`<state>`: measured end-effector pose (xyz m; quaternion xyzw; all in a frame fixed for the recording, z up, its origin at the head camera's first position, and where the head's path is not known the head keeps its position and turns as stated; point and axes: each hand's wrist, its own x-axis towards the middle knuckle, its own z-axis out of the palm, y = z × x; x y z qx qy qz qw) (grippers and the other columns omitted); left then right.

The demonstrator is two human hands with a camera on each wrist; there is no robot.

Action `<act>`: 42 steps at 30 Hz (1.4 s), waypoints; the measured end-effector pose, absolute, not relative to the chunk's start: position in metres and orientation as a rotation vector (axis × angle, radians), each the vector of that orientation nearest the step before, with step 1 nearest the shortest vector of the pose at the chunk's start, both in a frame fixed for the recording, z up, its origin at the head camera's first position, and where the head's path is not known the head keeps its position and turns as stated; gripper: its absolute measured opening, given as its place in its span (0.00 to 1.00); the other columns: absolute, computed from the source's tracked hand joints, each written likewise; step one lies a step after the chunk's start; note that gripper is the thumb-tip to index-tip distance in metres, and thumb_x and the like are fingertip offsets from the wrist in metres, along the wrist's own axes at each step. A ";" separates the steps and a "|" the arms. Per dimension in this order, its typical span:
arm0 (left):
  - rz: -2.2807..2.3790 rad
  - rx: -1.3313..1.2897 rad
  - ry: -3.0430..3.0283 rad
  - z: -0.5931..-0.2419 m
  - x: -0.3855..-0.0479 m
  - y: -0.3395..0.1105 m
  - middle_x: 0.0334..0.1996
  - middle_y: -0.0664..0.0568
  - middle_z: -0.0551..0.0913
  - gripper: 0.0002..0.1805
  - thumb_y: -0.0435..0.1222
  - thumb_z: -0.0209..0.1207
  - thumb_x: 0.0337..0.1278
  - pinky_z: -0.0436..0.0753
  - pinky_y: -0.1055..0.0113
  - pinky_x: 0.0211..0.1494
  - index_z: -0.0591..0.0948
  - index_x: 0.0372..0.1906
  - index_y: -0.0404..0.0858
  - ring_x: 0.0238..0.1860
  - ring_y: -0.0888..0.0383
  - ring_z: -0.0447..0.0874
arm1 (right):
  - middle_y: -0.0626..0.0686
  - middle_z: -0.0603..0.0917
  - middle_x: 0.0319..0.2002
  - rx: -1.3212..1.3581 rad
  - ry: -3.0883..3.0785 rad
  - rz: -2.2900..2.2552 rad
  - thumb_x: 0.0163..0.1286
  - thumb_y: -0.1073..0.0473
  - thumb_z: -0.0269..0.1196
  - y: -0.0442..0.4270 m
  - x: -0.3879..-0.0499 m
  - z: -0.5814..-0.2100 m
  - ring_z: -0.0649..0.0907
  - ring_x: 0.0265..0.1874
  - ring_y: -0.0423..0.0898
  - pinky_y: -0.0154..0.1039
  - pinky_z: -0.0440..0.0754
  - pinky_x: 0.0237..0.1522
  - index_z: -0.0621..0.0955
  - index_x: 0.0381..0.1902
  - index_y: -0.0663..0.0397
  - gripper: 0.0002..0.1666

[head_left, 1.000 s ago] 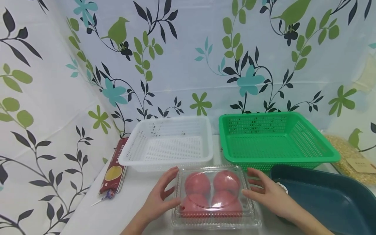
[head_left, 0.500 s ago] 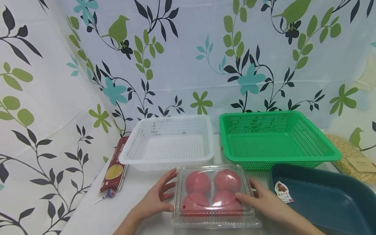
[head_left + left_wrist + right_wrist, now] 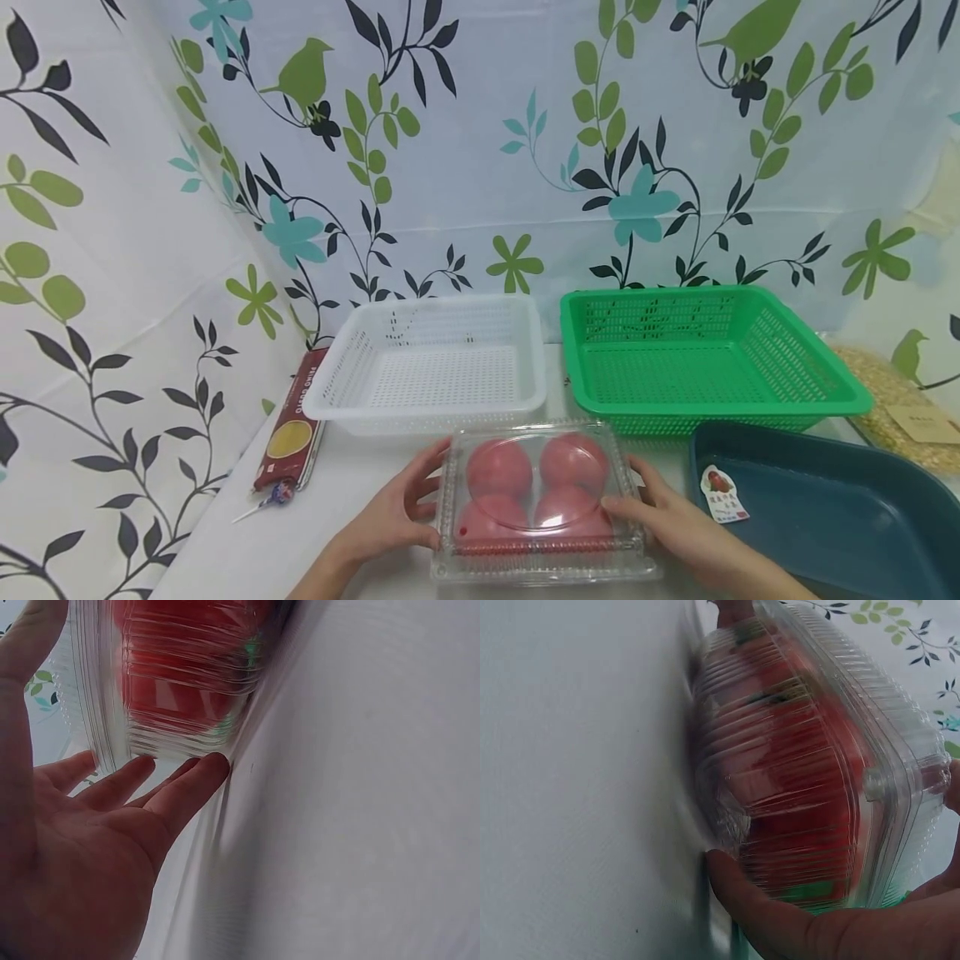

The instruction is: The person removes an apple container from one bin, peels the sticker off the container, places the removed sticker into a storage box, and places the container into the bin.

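Note:
A clear plastic clamshell box [image 3: 536, 558] stands on the white table, with several round red fruits [image 3: 498, 471] under its lid. Along the box's left side lies my left hand [image 3: 393, 512], and in the left wrist view its fairly straight fingers [image 3: 191, 787] reach the lower side wall. At the opposite side my right hand [image 3: 671, 517] grips the box, its thumb over the lid's edge. In the right wrist view one fingertip [image 3: 724, 866] sits at the lower edge of the box. Its underside is hidden.
Behind the box stand a white basket [image 3: 423, 414] and a green basket [image 3: 720, 408]. A dark blue tray [image 3: 840, 517] with a sticker [image 3: 723, 496] is on the right, near a bag of yellow grains [image 3: 900, 408]. Left lie a red packet [image 3: 296, 417] and a lollipop [image 3: 280, 494].
Both hands have closed in on the box; the right thumb has come onto the lid. Since half a second ago the box has shifted slightly left. The sticker by the tray has come into full view.

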<state>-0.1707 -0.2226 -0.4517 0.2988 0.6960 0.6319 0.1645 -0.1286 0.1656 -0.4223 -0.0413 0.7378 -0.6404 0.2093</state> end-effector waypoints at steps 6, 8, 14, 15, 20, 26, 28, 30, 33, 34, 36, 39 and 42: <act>1.839 0.825 1.982 -0.453 -0.171 -0.222 0.77 0.33 0.52 0.59 0.51 0.75 0.51 0.78 0.56 0.64 0.51 0.81 0.44 0.71 0.33 0.63 | 0.69 0.70 0.63 -0.136 1.907 -1.821 0.76 0.50 0.59 0.170 -0.129 -0.424 0.77 0.55 0.56 0.50 0.80 0.50 0.43 0.79 0.53 0.48; 1.848 0.821 1.978 -0.452 -0.170 -0.222 0.77 0.33 0.52 0.59 0.52 0.74 0.50 0.78 0.56 0.63 0.51 0.81 0.43 0.71 0.32 0.63 | 0.68 0.69 0.64 -0.138 1.870 -1.831 0.76 0.50 0.58 0.171 -0.129 -0.424 0.77 0.55 0.55 0.49 0.80 0.50 0.44 0.79 0.52 0.47; 1.891 0.852 1.916 -0.444 -0.168 -0.221 0.77 0.29 0.47 0.60 0.53 0.74 0.51 0.79 0.52 0.62 0.50 0.81 0.41 0.70 0.29 0.62 | 0.68 0.66 0.65 -0.157 1.763 -1.875 0.78 0.53 0.57 0.175 -0.127 -0.418 0.77 0.55 0.54 0.50 0.81 0.51 0.41 0.78 0.53 0.46; 1.893 0.859 1.908 -0.443 -0.167 -0.220 0.77 0.29 0.46 0.60 0.53 0.74 0.51 0.80 0.52 0.62 0.50 0.81 0.41 0.70 0.29 0.62 | 0.68 0.65 0.65 -0.160 1.744 -1.881 0.78 0.53 0.56 0.176 -0.127 -0.416 0.77 0.55 0.54 0.50 0.82 0.51 0.40 0.78 0.53 0.46; 1.890 0.876 1.883 -0.435 -0.164 -0.218 0.78 0.29 0.44 0.58 0.53 0.72 0.53 0.81 0.50 0.60 0.50 0.82 0.43 0.69 0.30 0.64 | 0.70 0.64 0.66 -0.164 1.689 -1.884 0.79 0.53 0.54 0.182 -0.125 -0.408 0.78 0.56 0.54 0.53 0.82 0.52 0.36 0.77 0.56 0.48; 1.904 0.889 1.844 -0.424 -0.160 -0.218 0.79 0.33 0.43 0.57 0.50 0.73 0.55 0.81 0.49 0.58 0.49 0.82 0.44 0.70 0.35 0.65 | 0.65 0.71 0.62 -0.173 1.680 -1.873 0.80 0.53 0.54 0.184 -0.122 -0.399 0.78 0.56 0.54 0.55 0.82 0.52 0.35 0.77 0.57 0.47; 1.915 0.896 1.823 -0.421 -0.159 -0.217 0.79 0.34 0.42 0.57 0.49 0.73 0.55 0.81 0.48 0.58 0.49 0.82 0.45 0.71 0.37 0.65 | 0.64 0.72 0.61 -0.173 1.707 -1.866 0.80 0.53 0.54 0.185 -0.120 -0.397 0.78 0.56 0.55 0.55 0.82 0.53 0.36 0.77 0.56 0.47; 1.933 0.916 1.794 -0.418 -0.158 -0.217 0.79 0.36 0.42 0.57 0.48 0.73 0.56 0.81 0.48 0.58 0.49 0.82 0.45 0.71 0.40 0.64 | 0.65 0.71 0.62 -0.184 1.727 -1.869 0.80 0.52 0.54 0.186 -0.119 -0.395 0.77 0.58 0.56 0.57 0.82 0.53 0.37 0.77 0.56 0.47; 1.966 0.963 1.758 -0.415 -0.157 -0.215 0.80 0.36 0.42 0.57 0.47 0.72 0.57 0.81 0.48 0.59 0.48 0.82 0.43 0.72 0.44 0.63 | 0.64 0.69 0.65 -0.203 1.734 -1.891 0.81 0.51 0.52 0.187 -0.117 -0.393 0.77 0.58 0.55 0.57 0.82 0.53 0.37 0.78 0.55 0.45; 1.978 0.975 1.748 -0.415 -0.156 -0.215 0.80 0.37 0.42 0.56 0.47 0.71 0.58 0.80 0.49 0.59 0.48 0.82 0.43 0.72 0.46 0.63 | 0.64 0.69 0.66 -0.213 1.726 -1.905 0.82 0.51 0.51 0.188 -0.117 -0.393 0.77 0.58 0.55 0.57 0.82 0.53 0.37 0.79 0.56 0.45; 2.001 0.995 1.733 -0.414 -0.155 -0.214 0.80 0.39 0.43 0.56 0.47 0.71 0.59 0.80 0.49 0.60 0.47 0.82 0.42 0.73 0.48 0.62 | 0.61 0.69 0.66 -0.224 1.712 -1.936 0.82 0.51 0.49 0.188 -0.117 -0.392 0.78 0.58 0.53 0.56 0.82 0.53 0.38 0.80 0.57 0.44; 2.028 1.007 1.729 -0.412 -0.154 -0.213 0.80 0.41 0.44 0.56 0.48 0.70 0.60 0.79 0.49 0.61 0.47 0.82 0.42 0.73 0.48 0.61 | 0.62 0.66 0.69 -0.231 1.681 -1.963 0.83 0.51 0.48 0.189 -0.116 -0.390 0.77 0.58 0.50 0.54 0.82 0.54 0.37 0.80 0.61 0.44; 2.040 1.005 1.746 -0.410 -0.153 -0.212 0.80 0.42 0.45 0.55 0.49 0.69 0.60 0.79 0.49 0.61 0.47 0.82 0.43 0.74 0.45 0.60 | 0.69 0.51 0.75 -0.236 1.642 -1.955 0.84 0.50 0.46 0.191 -0.116 -0.387 0.75 0.62 0.49 0.53 0.81 0.56 0.34 0.79 0.62 0.45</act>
